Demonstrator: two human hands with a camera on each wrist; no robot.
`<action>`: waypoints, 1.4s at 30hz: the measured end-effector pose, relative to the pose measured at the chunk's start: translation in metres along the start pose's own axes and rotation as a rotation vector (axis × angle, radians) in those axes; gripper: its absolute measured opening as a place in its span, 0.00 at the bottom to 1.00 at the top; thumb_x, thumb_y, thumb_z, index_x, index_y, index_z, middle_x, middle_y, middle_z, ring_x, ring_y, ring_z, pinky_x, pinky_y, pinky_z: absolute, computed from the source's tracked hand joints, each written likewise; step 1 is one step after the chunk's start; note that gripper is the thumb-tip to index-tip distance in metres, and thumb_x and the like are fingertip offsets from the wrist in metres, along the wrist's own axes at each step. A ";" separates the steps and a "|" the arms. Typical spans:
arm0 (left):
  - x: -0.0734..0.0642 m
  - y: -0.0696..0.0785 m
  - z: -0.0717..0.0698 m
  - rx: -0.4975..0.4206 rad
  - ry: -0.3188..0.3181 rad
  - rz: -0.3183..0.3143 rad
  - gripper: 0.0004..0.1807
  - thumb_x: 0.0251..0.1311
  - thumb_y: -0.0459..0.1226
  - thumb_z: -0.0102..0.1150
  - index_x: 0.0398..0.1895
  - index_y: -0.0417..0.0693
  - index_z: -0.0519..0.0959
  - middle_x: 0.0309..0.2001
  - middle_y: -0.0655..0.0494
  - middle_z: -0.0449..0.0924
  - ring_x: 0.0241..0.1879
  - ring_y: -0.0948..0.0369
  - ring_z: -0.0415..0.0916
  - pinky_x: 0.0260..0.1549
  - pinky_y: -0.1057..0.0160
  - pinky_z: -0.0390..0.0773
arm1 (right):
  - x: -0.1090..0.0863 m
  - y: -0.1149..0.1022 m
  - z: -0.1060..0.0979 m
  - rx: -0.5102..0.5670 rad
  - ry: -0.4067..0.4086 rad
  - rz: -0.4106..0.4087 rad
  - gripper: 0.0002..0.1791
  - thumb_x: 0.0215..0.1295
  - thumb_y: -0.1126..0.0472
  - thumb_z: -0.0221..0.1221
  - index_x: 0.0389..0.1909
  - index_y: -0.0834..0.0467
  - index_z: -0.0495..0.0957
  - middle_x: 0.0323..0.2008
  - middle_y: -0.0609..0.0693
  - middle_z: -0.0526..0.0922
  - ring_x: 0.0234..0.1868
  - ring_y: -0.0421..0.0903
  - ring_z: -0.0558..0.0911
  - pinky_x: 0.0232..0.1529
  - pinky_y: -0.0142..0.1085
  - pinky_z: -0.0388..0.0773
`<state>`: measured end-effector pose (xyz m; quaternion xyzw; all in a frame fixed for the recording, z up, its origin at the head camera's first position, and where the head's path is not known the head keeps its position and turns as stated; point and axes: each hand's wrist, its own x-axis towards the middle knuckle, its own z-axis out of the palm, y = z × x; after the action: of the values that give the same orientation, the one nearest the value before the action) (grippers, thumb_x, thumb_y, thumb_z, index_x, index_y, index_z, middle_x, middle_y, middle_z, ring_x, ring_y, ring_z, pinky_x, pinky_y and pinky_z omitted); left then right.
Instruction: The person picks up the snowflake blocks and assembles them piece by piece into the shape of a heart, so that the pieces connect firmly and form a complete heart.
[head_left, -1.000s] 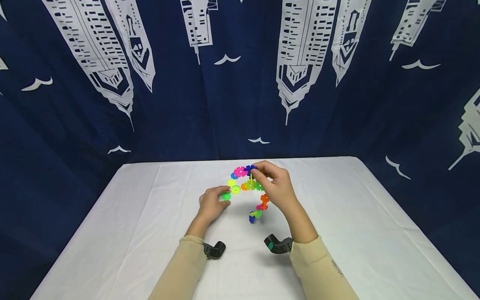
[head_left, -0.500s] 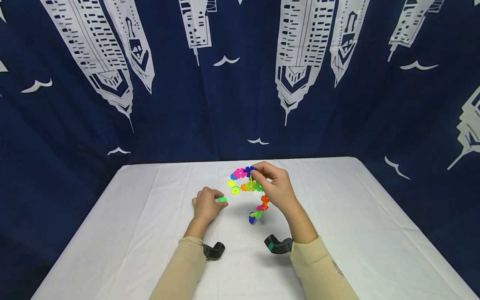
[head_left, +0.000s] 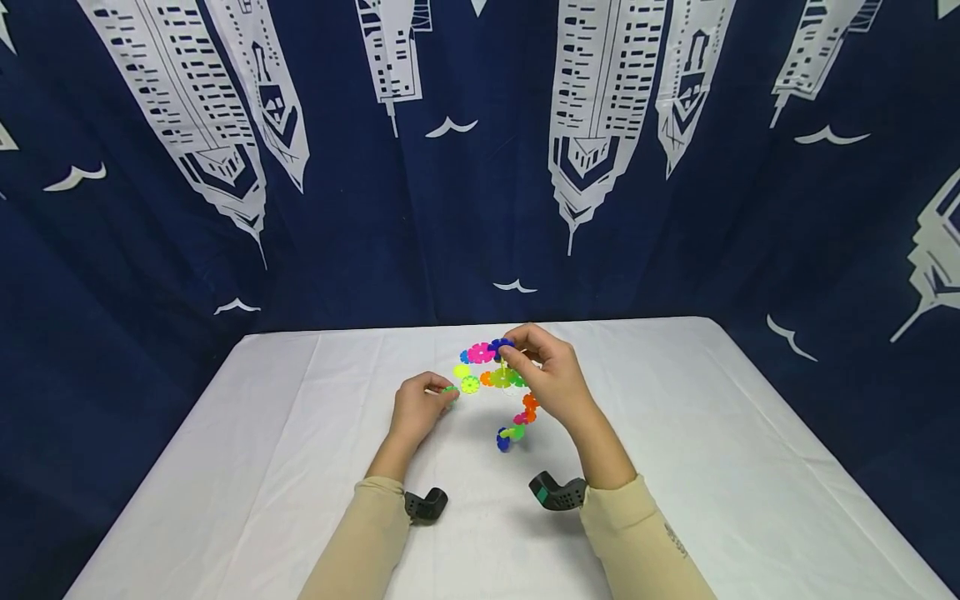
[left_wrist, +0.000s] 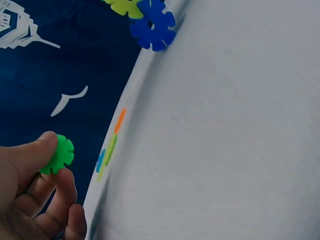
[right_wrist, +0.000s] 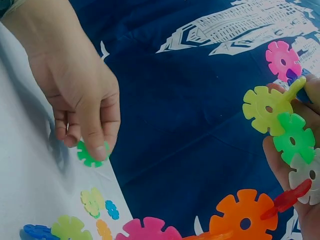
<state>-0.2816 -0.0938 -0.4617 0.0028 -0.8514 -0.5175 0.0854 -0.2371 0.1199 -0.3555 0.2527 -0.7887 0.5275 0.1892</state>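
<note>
My left hand (head_left: 418,408) pinches a green notched plastic disc (left_wrist: 63,154) between thumb and fingers, left of the other discs. In the right wrist view that green disc shows below the thumb tip. My right hand (head_left: 553,371) grips a chain of interlocked notched discs near its dark blue disc (head_left: 499,346). From there the chain runs through a pink disc (right_wrist: 283,61), a yellow one (right_wrist: 268,110), a green one (right_wrist: 294,140), a clear one and an orange disc (right_wrist: 244,220). Its lower end, a blue disc (left_wrist: 153,25), hangs toward me.
Loose discs lie on the white-covered table (head_left: 315,433) between and beyond my hands: yellow (right_wrist: 92,202), blue (right_wrist: 112,210) and orange (right_wrist: 103,230). A dark blue curtain (head_left: 420,208) with white building prints hangs behind the table's far edge. Both wrists carry black camera mounts (head_left: 426,505).
My left hand has drawn the green disc left and nearer, then shifted back up and right, and the disc has turned. The right hand holds the chain almost still.
</note>
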 end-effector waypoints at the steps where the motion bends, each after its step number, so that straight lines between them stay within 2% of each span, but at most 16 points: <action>1: 0.000 0.002 0.000 -0.040 -0.012 -0.010 0.06 0.57 0.35 0.71 0.34 0.44 0.83 0.32 0.51 0.83 0.24 0.63 0.79 0.25 0.67 0.78 | 0.000 0.000 0.000 -0.005 0.001 -0.003 0.04 0.69 0.65 0.61 0.40 0.62 0.79 0.35 0.56 0.85 0.32 0.40 0.80 0.41 0.29 0.81; 5: -0.002 0.013 -0.003 -0.232 -0.090 -0.029 0.07 0.66 0.35 0.62 0.39 0.39 0.78 0.34 0.44 0.86 0.22 0.59 0.83 0.27 0.63 0.84 | 0.000 0.000 -0.003 -0.015 0.003 -0.013 0.04 0.69 0.66 0.61 0.40 0.62 0.79 0.35 0.56 0.86 0.33 0.40 0.80 0.42 0.29 0.81; 9: -0.006 0.027 -0.005 -0.397 -0.169 -0.028 0.06 0.74 0.36 0.50 0.45 0.41 0.70 0.33 0.40 0.88 0.19 0.59 0.84 0.27 0.61 0.85 | 0.000 0.001 -0.005 -0.004 -0.001 -0.016 0.04 0.68 0.66 0.61 0.40 0.62 0.78 0.34 0.57 0.86 0.34 0.38 0.81 0.45 0.27 0.81; 14: -0.009 0.045 -0.011 -0.496 -0.186 0.048 0.05 0.76 0.35 0.47 0.47 0.41 0.68 0.25 0.51 0.85 0.17 0.62 0.80 0.27 0.63 0.85 | 0.001 -0.001 -0.008 0.047 -0.031 -0.031 0.05 0.66 0.69 0.61 0.39 0.64 0.75 0.33 0.61 0.86 0.35 0.38 0.81 0.47 0.28 0.81; 17: -0.013 0.058 -0.016 -0.518 -0.202 0.103 0.06 0.75 0.33 0.48 0.49 0.43 0.69 0.25 0.55 0.83 0.19 0.62 0.79 0.29 0.64 0.85 | 0.001 -0.002 -0.011 0.058 -0.056 -0.044 0.06 0.66 0.70 0.60 0.42 0.64 0.74 0.34 0.61 0.86 0.37 0.39 0.81 0.48 0.29 0.80; 22: -0.021 0.075 -0.024 -0.521 -0.248 0.208 0.08 0.74 0.33 0.49 0.53 0.44 0.69 0.29 0.53 0.84 0.21 0.60 0.79 0.32 0.62 0.85 | 0.001 -0.004 -0.015 0.007 -0.092 -0.044 0.09 0.69 0.68 0.58 0.48 0.60 0.78 0.44 0.54 0.87 0.42 0.41 0.83 0.50 0.29 0.80; 27: -0.029 0.087 -0.030 -0.540 -0.279 0.287 0.09 0.73 0.33 0.52 0.52 0.41 0.71 0.31 0.55 0.85 0.21 0.61 0.80 0.32 0.61 0.86 | 0.000 -0.004 -0.017 -0.002 -0.131 -0.052 0.08 0.69 0.66 0.60 0.46 0.59 0.81 0.44 0.52 0.87 0.45 0.43 0.84 0.52 0.32 0.81; 29: -0.031 0.089 -0.031 -0.538 -0.283 0.301 0.09 0.72 0.34 0.53 0.51 0.41 0.72 0.31 0.52 0.85 0.20 0.60 0.80 0.32 0.60 0.86 | 0.000 -0.004 -0.016 0.004 -0.138 -0.048 0.08 0.67 0.65 0.62 0.45 0.59 0.82 0.43 0.52 0.87 0.45 0.43 0.84 0.52 0.34 0.81; 33: -0.033 0.092 -0.033 -0.511 -0.276 0.313 0.09 0.71 0.33 0.55 0.50 0.41 0.73 0.33 0.41 0.86 0.21 0.48 0.81 0.32 0.59 0.86 | 0.000 -0.004 -0.016 0.019 -0.146 -0.031 0.09 0.63 0.63 0.67 0.44 0.57 0.83 0.41 0.50 0.87 0.43 0.42 0.84 0.50 0.37 0.81; 35: -0.033 0.092 -0.033 -0.500 -0.272 0.316 0.09 0.71 0.33 0.55 0.51 0.41 0.73 0.35 0.35 0.85 0.21 0.45 0.81 0.32 0.59 0.86 | -0.001 -0.005 -0.016 0.023 -0.147 -0.029 0.10 0.62 0.63 0.67 0.44 0.57 0.84 0.41 0.50 0.88 0.42 0.43 0.84 0.49 0.38 0.82; 37: -0.033 0.092 -0.033 -0.494 -0.269 0.324 0.09 0.71 0.33 0.55 0.51 0.41 0.73 0.37 0.31 0.84 0.21 0.47 0.81 0.32 0.59 0.86 | 0.000 -0.005 -0.016 0.018 -0.148 -0.031 0.10 0.63 0.63 0.67 0.45 0.57 0.84 0.42 0.50 0.88 0.43 0.43 0.84 0.49 0.39 0.82; 41: -0.033 0.093 -0.035 -0.500 -0.268 0.356 0.09 0.71 0.33 0.54 0.50 0.40 0.73 0.37 0.29 0.84 0.20 0.59 0.81 0.31 0.60 0.86 | 0.000 -0.004 -0.017 -0.008 -0.145 -0.025 0.11 0.63 0.62 0.67 0.46 0.56 0.85 0.44 0.50 0.88 0.44 0.43 0.84 0.49 0.38 0.82; 42: -0.033 0.093 -0.035 -0.502 -0.267 0.367 0.08 0.71 0.33 0.54 0.50 0.39 0.73 0.37 0.29 0.84 0.20 0.59 0.81 0.31 0.60 0.86 | 0.000 -0.004 -0.018 -0.010 -0.145 -0.021 0.11 0.63 0.62 0.67 0.46 0.56 0.85 0.44 0.50 0.88 0.44 0.43 0.84 0.49 0.39 0.82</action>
<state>-0.2360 -0.0781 -0.3685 -0.2393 -0.6875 -0.6827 0.0630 -0.2341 0.1349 -0.3457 0.2977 -0.8003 0.5018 0.1381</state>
